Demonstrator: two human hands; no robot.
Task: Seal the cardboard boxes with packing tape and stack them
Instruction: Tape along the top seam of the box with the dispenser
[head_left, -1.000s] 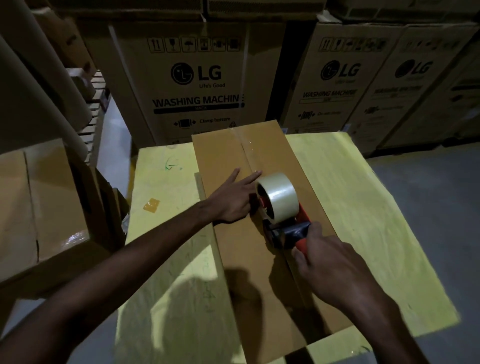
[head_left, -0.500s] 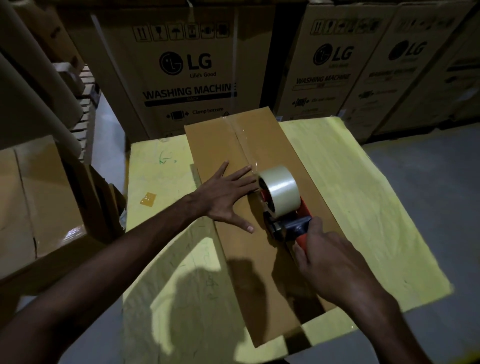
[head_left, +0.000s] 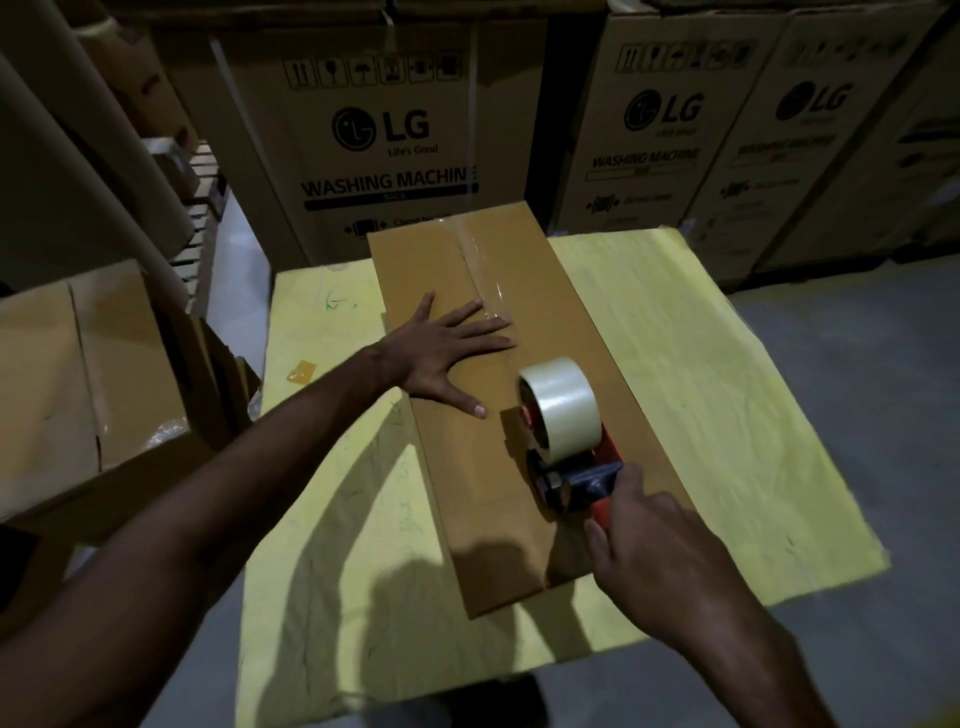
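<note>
The left hand lies flat and spread on the box, palm down on the left flap, fingertips reaching the middle seam. The right hand is curled round the red handle of the dispenser, whose roll sits over the seam about halfway along the lid. The box lies lengthwise on the yellow table, its far end toward the LG cartons. A glossy strip of tape runs down the seam from the far edge to the fingertips; between there and the roll the light is too dim for me to tell how well it is stuck. The near half of the seam looks bare. To my eye this is the sealing step, roughly half done, with no stacking begun. The next move calls for a straight, steady pull toward the near edge, the dispenser pressed onto the seam while the left hand holds the flaps level, then a run over the edge and a clean cut.
</note>
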